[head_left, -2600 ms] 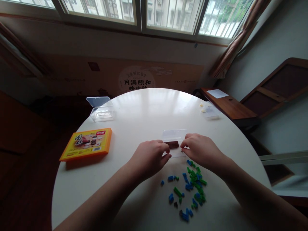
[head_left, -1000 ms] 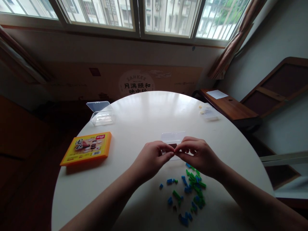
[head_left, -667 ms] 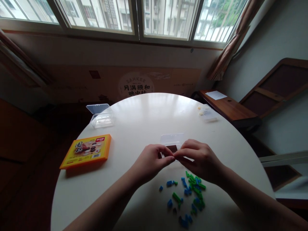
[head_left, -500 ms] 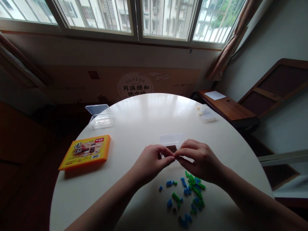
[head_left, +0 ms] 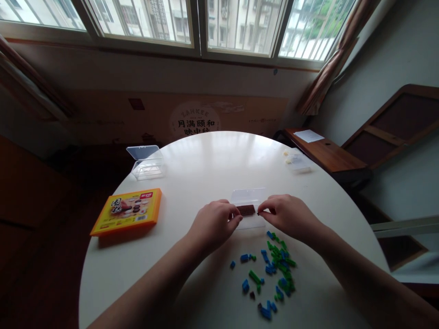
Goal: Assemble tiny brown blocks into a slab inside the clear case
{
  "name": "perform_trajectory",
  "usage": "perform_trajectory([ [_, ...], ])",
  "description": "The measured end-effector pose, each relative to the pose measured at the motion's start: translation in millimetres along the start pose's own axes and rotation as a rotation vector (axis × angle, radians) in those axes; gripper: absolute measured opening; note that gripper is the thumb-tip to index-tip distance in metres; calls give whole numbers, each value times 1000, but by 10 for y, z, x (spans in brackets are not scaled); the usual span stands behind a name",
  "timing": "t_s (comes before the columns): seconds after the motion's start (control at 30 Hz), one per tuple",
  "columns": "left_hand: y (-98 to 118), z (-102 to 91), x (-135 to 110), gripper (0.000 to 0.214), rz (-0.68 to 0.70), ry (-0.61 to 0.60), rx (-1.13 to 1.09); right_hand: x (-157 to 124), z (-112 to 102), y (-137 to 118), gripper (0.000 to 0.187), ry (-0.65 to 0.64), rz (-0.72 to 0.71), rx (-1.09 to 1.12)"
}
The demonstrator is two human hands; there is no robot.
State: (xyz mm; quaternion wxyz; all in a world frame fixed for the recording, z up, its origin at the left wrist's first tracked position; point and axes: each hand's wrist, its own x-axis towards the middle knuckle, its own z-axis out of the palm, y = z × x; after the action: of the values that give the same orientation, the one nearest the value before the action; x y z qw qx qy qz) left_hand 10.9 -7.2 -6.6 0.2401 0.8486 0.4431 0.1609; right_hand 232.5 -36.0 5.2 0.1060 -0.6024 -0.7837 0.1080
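Note:
My left hand [head_left: 214, 222] and my right hand [head_left: 288, 214] rest on the round white table [head_left: 206, 169], one on each side of a small clear plastic box [head_left: 247, 197]. A brown stack of small bricks [head_left: 246, 209] lies in the box between my fingertips. Both hands have their fingers curled in a pinch at the ends of that brown stack. Several loose blue and green bricks [head_left: 272, 265] are scattered on the table just in front of my right hand.
An orange flat box [head_left: 128, 210] lies at the table's left. An open clear box [head_left: 147, 161] stands at the far left edge, another small clear box [head_left: 297, 161] at the far right. A wooden side table [head_left: 325, 153] with paper stands beyond the right rim.
My hands had come together in a pinch over the box; now they have drawn apart again to the two ends of the brown stack, which shows fully between them.

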Motion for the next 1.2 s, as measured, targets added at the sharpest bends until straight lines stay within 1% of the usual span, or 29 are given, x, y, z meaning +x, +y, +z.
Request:
perform_trajectory([
  [0.1,-14,0,3,20,12,6,8,35,27,-39,19,-61,7,-23],
  [0.23,-42,-7,12,19,9,15,13,57,30,-65,18,-91,7,-51],
  [0.43,-46,-15,6,17,19,40,10,-20,-29,-64,22,-45,-32,-12],
  [0.63,-42,-8,5,17,22,36,19,-59,-11,-67,27,-67,-61,15],
  [0.8,-29,-8,7,16,32,33,10,-35,17,-82,29,-98,-30,-40],
  [1.03,-33,29,6,15,40,-20,29,-40,40,-126,27,-73,18,-158],
  [1.2,-35,47,6,14,25,-14,37,-38,62,-165,26,-63,35,-209],
])
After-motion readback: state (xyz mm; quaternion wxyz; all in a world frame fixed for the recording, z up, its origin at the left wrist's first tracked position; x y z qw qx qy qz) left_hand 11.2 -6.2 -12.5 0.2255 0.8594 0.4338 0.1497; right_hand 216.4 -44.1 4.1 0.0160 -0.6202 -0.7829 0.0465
